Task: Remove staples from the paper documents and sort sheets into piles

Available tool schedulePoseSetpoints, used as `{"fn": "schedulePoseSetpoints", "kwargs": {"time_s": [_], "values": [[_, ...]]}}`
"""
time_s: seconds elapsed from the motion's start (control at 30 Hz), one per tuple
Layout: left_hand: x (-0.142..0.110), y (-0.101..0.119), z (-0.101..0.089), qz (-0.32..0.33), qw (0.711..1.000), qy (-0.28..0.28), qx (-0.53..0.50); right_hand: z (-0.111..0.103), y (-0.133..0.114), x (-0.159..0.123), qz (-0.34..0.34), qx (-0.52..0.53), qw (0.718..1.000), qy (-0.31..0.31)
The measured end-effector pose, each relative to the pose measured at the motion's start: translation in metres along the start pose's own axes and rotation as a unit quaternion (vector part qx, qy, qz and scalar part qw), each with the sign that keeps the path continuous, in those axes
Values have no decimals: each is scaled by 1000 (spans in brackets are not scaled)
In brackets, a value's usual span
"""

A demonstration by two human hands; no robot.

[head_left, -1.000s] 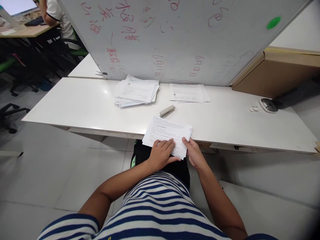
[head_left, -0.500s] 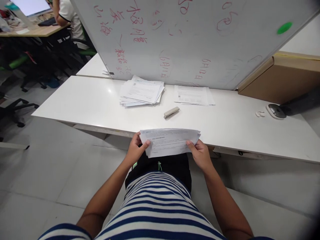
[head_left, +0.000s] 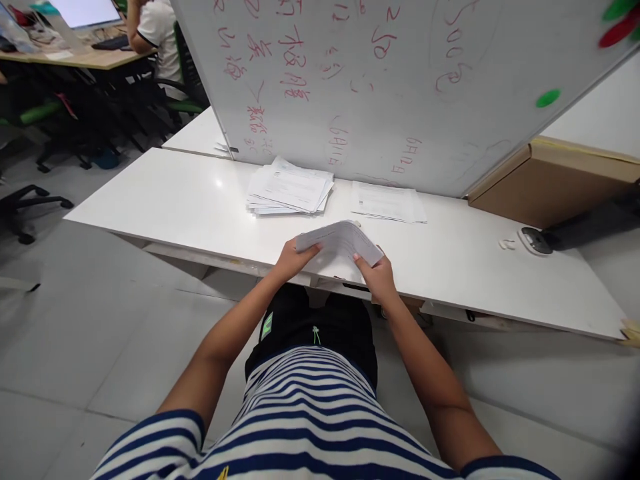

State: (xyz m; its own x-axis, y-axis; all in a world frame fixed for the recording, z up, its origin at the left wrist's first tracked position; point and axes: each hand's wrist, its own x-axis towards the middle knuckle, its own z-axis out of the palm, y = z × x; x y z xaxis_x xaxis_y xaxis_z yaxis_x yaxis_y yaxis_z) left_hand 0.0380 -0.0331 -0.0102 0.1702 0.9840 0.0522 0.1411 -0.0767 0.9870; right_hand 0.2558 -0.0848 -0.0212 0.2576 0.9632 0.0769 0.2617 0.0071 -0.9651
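Observation:
Between my hands a few printed paper sheets [head_left: 339, 235] bow upward in the middle, over the front edge of the white desk. My left hand [head_left: 295, 259] is closed on their left end, thumb on top. At the right end my right hand [head_left: 376, 272] grips them the same way. Behind the sheets lies a stapler [head_left: 356, 224], almost wholly hidden by them. A thick, uneven pile of papers [head_left: 290, 190] rests on the desk, beyond my left hand. Farther right is a thinner stack of papers [head_left: 387, 202].
A whiteboard [head_left: 370, 100] with red writing stands along the back of the white desk [head_left: 190, 200]. To the right are a cardboard box [head_left: 545, 170], a dark computer mouse [head_left: 535, 240] and a small white object [head_left: 507, 245]. Another person [head_left: 160, 40] sits at the far left.
Both hands have moved forward and closer together, lifting the sheets over the desk edge. The sheets went from nearly flat to arched and now cover most of the stapler. The view has shifted slightly.

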Motion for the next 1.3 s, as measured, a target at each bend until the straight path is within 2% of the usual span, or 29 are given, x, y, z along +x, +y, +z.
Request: {"fn": "schedulePoseSetpoints", "kwargs": {"time_s": [0.13, 0.27, 0.5, 0.67, 0.77, 0.87, 0.97, 1.03, 1.1, 1.17, 1.23, 1.3], "values": [[1, -4, 5, 10, 1000, -25, 16, 0, 8, 1, 11, 14, 998, 57], [-6, -8, 11, -5, 1000, -16, -14, -1, 13, -6, 41, 16, 998, 41], [-12, -19, 21, -27, 999, 17, 2, -2, 21, -12, -1, -33, 999, 27], [-22, -15, 14, -45, 999, 3, 2, -9, 24, -23, -26, -51, 998, -4], [-36, -12, 7, -71, 997, -19, -5, -16, 24, -29, 20, -65, 997, -41], [-52, -15, 3, -128, 990, -60, -25, -27, 21, -28, 82, -71, 991, -75], [-64, -22, 7, -185, 976, -106, -38, -42, 21, -21, 145, -43, 982, -109], [-67, -24, 12, -193, 972, -131, -40, -53, 26, -17, 184, -15, 974, -128], [-65, -21, 16, -169, 975, -143, -34, -64, 34, -16, 205, 20, 972, -109], [-58, -15, 17, -137, 982, -132, -6, -73, 44, -19, 207, 62, 975, -46], [-42, -6, 17, -99, 988, -105, 56, -79, 53, -25, 210, 96, 973, 20], [-15, 5, 18, -34, 985, -87, 144, -80, 60, -30, 215, 109, 969, 63]]}}
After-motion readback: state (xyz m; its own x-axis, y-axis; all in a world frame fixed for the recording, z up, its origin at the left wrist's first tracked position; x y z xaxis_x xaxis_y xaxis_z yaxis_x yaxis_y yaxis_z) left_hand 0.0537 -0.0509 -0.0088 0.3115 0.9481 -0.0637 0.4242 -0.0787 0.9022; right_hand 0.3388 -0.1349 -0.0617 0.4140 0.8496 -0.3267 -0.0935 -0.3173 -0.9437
